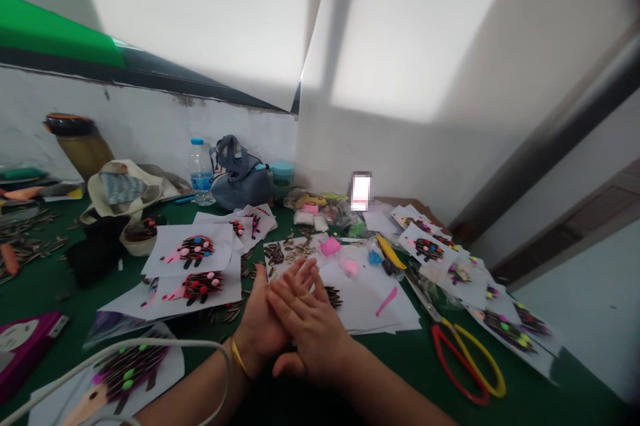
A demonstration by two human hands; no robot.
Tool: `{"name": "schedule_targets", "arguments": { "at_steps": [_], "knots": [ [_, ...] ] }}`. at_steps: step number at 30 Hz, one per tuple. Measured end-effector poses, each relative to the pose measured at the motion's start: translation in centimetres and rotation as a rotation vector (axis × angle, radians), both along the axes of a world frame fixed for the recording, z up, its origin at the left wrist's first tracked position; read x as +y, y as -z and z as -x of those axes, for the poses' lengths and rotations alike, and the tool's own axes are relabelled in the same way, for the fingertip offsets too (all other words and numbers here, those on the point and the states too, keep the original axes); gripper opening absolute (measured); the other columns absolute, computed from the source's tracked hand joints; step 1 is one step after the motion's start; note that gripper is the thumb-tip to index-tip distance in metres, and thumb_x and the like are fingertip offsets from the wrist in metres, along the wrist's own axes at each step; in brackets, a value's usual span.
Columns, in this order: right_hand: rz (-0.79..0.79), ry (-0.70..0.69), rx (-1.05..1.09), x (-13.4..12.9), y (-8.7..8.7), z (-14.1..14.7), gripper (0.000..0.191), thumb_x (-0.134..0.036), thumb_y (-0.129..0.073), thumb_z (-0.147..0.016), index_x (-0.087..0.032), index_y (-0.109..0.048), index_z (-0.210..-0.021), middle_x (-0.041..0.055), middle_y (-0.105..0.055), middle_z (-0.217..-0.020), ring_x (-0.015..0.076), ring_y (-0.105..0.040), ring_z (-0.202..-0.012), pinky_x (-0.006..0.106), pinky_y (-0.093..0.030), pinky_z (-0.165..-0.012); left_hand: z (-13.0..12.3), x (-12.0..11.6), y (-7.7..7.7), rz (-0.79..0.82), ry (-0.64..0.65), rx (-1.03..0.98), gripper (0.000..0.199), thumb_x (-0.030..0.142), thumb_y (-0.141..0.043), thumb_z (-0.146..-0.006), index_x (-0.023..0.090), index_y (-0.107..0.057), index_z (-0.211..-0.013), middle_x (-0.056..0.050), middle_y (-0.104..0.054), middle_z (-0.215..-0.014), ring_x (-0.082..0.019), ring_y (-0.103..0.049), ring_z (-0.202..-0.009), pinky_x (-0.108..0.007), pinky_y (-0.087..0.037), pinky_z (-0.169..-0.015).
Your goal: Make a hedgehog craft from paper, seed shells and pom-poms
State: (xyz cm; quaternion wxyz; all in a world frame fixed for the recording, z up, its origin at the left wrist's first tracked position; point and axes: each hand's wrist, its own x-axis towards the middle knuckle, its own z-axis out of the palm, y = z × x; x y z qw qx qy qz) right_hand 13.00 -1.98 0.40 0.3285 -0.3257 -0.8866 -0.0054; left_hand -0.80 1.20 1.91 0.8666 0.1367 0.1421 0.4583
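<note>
My left hand [260, 319] is palm up with its fingers stretched out, a gold bangle on its wrist. Across it lies my right hand [313, 323], its palm turned down onto the left palm and its fingers extended. Whether anything small is between the palms is hidden. Just beyond the hands are white sheets [370, 299] with sunflower seeds [334, 296], a pink clay strip [387, 301] and lumps of pink clay [331, 247]. Blue clay [375, 255] sits beside a yellow-handled tool [391, 253].
Scissors [463, 359] with red and yellow handles lie at right. Seed-and-clay hedgehog pictures [195, 249] lie on both sides. Behind stand a water bottle [201, 176] and a blue bag [240, 179]. A white cable [170, 343] crosses the lower left, near a purple box [30, 349].
</note>
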Motion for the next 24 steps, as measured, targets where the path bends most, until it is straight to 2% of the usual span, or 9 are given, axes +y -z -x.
{"name": "schedule_targets", "arguments": {
  "at_steps": [2, 3, 5, 7, 10, 13, 17, 21, 24],
  "knots": [
    [0.009, 0.055, 0.005, 0.10, -0.30, -0.14, 0.086, -0.076, -0.021, -0.084, -0.019, -0.030, -0.146, 0.0104, -0.044, -0.144, 0.0320, -0.030, -0.138, 0.058, 0.002, -0.115, -0.03, 0.05, 0.14, -0.015, 0.050, -0.016, 0.074, 0.071, -0.030, -0.084, 0.016, -0.052, -0.129, -0.014, -0.050, -0.139, -0.027, -0.039, -0.134, -0.046, -0.031, -0.111],
    [0.018, 0.056, -0.008, 0.14, -0.51, -0.27, 0.080, -0.074, -0.022, -0.086, -0.021, -0.032, -0.145, 0.0090, -0.046, -0.143, 0.0317, -0.030, -0.138, 0.059, 0.004, -0.114, 0.02, 0.12, 0.21, -0.033, 0.033, -0.022, 0.076, 0.072, -0.029, -0.084, 0.014, -0.050, -0.130, -0.015, -0.049, -0.140, -0.027, -0.039, -0.135, -0.046, -0.031, -0.111],
    [0.029, -0.005, -0.049, 0.19, -0.80, -0.48, 0.069, -0.069, -0.023, -0.090, -0.026, -0.036, -0.143, 0.0047, -0.050, -0.140, 0.0297, -0.030, -0.138, 0.060, 0.006, -0.114, 0.17, 0.32, 0.37, -0.048, -0.037, -0.027, 0.078, 0.072, -0.025, -0.085, 0.015, -0.049, -0.131, -0.015, -0.048, -0.141, -0.026, -0.038, -0.135, -0.044, -0.030, -0.111],
    [0.016, -0.048, -0.043, 0.20, -0.85, -0.51, 0.071, -0.071, -0.021, -0.089, -0.028, -0.035, -0.144, 0.0033, -0.051, -0.139, 0.0284, -0.029, -0.139, 0.057, 0.006, -0.114, 0.28, 0.47, 0.47, -0.034, -0.074, -0.023, 0.076, 0.071, -0.023, -0.086, 0.017, -0.050, -0.130, -0.013, -0.048, -0.141, -0.025, -0.038, -0.135, -0.045, -0.030, -0.112],
    [0.015, 0.025, -0.018, 0.30, -0.74, -0.49, 0.077, -0.073, -0.024, -0.087, -0.024, -0.032, -0.146, 0.0062, -0.043, -0.145, 0.0310, -0.023, -0.141, 0.058, 0.008, -0.114, 0.29, 0.45, 0.30, -0.003, 0.008, -0.013, 0.075, 0.072, -0.024, -0.085, 0.017, -0.052, -0.128, -0.013, -0.051, -0.139, -0.027, -0.040, -0.133, -0.047, -0.029, -0.111],
    [0.014, 0.069, -0.047, 0.37, -0.80, -0.69, 0.065, -0.065, -0.029, -0.091, -0.027, -0.038, -0.142, 0.0041, -0.041, -0.147, 0.0326, -0.016, -0.142, 0.062, 0.011, -0.111, 0.31, 0.37, -0.20, 0.043, 0.015, -0.031, 0.073, 0.071, -0.024, -0.085, 0.018, -0.050, -0.129, -0.013, -0.052, -0.138, -0.025, -0.043, -0.131, -0.043, -0.031, -0.111],
    [-0.022, 0.050, -0.084, 0.31, -0.66, -0.78, 0.062, -0.067, -0.033, -0.089, -0.031, -0.043, -0.139, 0.0007, -0.036, -0.149, 0.0318, -0.015, -0.143, 0.060, 0.009, -0.112, 0.28, 0.42, -0.46, 0.114, -0.042, -0.061, 0.074, 0.071, -0.025, -0.086, 0.017, -0.044, -0.133, -0.014, -0.047, -0.141, -0.027, -0.044, -0.130, -0.044, -0.034, -0.109],
    [-0.046, 0.134, -0.104, 0.44, -0.31, -0.92, 0.063, -0.067, -0.035, -0.088, -0.030, -0.043, -0.139, 0.0026, -0.032, -0.152, 0.0337, -0.015, -0.142, 0.062, 0.006, -0.112, 0.22, 0.59, -0.22, 0.141, -0.068, -0.078, 0.079, 0.072, -0.027, -0.085, 0.013, -0.040, -0.137, -0.018, -0.048, -0.139, -0.030, -0.048, -0.126, -0.045, -0.037, -0.106],
    [-0.066, 0.095, -0.108, 0.46, -0.18, -1.01, 0.057, -0.066, -0.037, -0.088, -0.034, -0.050, -0.133, -0.0005, -0.032, -0.151, 0.0342, -0.016, -0.142, 0.063, 0.002, -0.112, 0.30, 0.71, -0.09, 0.133, -0.086, -0.108, 0.078, 0.071, -0.028, -0.085, 0.014, -0.039, -0.137, -0.017, -0.051, -0.136, -0.027, -0.052, -0.122, -0.042, -0.039, -0.104]
  ]
}}
